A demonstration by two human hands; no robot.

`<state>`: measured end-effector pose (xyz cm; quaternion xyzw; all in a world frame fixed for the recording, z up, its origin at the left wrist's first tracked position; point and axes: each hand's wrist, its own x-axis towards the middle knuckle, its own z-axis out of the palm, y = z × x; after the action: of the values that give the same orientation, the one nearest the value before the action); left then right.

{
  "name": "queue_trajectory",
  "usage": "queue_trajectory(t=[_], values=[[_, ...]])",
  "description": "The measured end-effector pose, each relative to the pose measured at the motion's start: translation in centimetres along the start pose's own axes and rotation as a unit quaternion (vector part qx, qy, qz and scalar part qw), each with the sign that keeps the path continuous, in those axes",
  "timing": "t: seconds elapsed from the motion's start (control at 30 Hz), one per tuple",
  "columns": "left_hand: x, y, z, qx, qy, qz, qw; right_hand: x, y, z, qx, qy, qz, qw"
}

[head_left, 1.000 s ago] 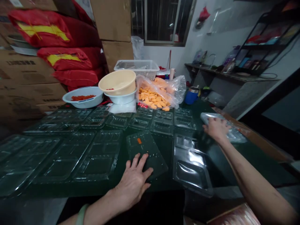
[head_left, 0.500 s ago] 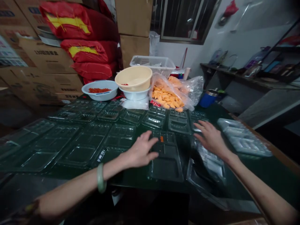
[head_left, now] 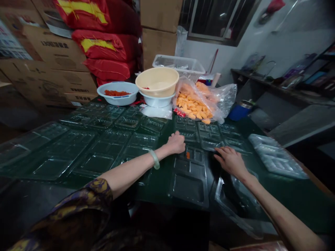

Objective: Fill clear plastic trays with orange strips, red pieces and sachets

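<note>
My left hand (head_left: pixel 176 143), with a pale green bangle (head_left: pixel 154 159) on its wrist, rests curled on the far edge of a black plastic compartment tray (head_left: pixel 188 177). It holds nothing that I can see. My right hand (head_left: pixel 230 161) lies to the right of that tray, fingers spread, touching a dark, glossy plastic tray edge. A small orange mark (head_left: pixel 187 155) shows in a compartment just beyond the black tray's middle. Many clear compartment trays (head_left: pixel 86 153) cover the dark green table (head_left: pixel 295 188), left of and beyond my hands.
A stack of clear trays (head_left: pixel 277 157) lies at the table's right. Beyond stand a white bowl of red food (head_left: pixel 117 93), a cream bowl (head_left: pixel 157 82) nested on a white one, a bag of orange pieces (head_left: pixel 195 104), and a blue cup (head_left: pixel 239 111). Cardboard boxes and red sacks rise behind.
My left hand has moved right and farther out, its fingers now curled rather than spread. My right hand has shifted slightly nearer the black tray. The view has tilted and shifted slightly.
</note>
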<state>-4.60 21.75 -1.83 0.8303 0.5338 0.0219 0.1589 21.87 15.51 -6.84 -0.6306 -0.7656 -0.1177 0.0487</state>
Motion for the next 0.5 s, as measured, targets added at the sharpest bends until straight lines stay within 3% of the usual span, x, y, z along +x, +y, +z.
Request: queue_trajectory(t=[0.17,0.3,0.33,0.4,0.5], values=[[-0.3,1.4,-0.1,-0.003,0.007,0.023,1.000,-0.5,2.0,0.2,0.042,0.037,-0.042,0.998],[-4.1,1.6,-1.8,-0.001,0.041,0.042,0.998,-3.1,1.1,-3.6,0.032,0.099,-0.005,0.995],[-5.7,1.5,-2.2,-0.004,0.029,0.066,0.997,-4.6,0.2,-4.6,0.026,0.106,0.018,0.994],[-9.2,1.2,-2.3,-0.019,-0.051,0.109,0.993,-8.3,-2.0,-6.1,0.015,0.085,0.038,0.996],[-13.0,1.2,-1.2,-0.027,-0.155,0.124,0.980,-13.7,-4.7,-6.0,-0.017,0.043,0.064,0.997]])
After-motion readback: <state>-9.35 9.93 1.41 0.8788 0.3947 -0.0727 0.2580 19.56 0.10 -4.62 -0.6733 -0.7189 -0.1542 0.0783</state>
